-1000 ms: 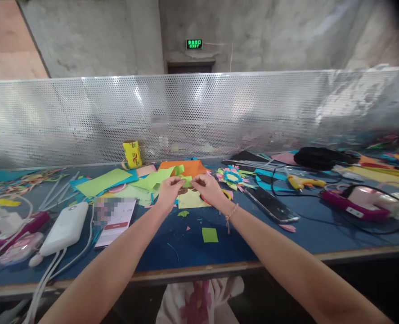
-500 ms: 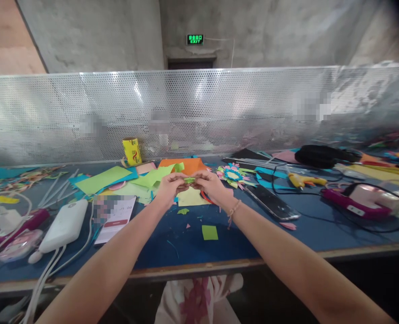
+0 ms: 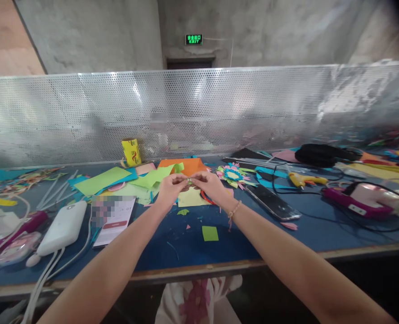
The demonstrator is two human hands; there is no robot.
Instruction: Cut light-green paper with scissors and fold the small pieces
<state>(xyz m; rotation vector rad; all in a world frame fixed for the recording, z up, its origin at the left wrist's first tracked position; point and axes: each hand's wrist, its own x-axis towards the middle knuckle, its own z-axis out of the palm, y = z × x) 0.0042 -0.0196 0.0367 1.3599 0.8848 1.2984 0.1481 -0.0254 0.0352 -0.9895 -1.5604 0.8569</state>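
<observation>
My left hand [image 3: 171, 188] and my right hand [image 3: 208, 183] meet above the middle of the blue table, fingertips pinched together. Between them is a small piece of green paper [image 3: 190, 181], mostly hidden by the fingers. Below the hands lies a pale yellow paper sheet [image 3: 192, 198]. A small folded green paper piece [image 3: 183, 212] rests nearer to me, and a green paper square [image 3: 210, 233] lies flat toward the front edge. To the right of my right hand sits a paper flower [image 3: 233, 174] with a blue centre and pink and green petals.
Green paper sheets [image 3: 101, 181] and an orange sheet [image 3: 182, 166] lie behind the hands. A lit phone [image 3: 118, 222] and a white power bank [image 3: 62, 228] are at left. On the right are a dark phone [image 3: 272, 202], a yellow glue gun [image 3: 305, 180] and a purple power strip [image 3: 351, 204].
My fingertips have drawn closer around the green paper, and less of it shows now. Both arms stay in nearly the same place.
</observation>
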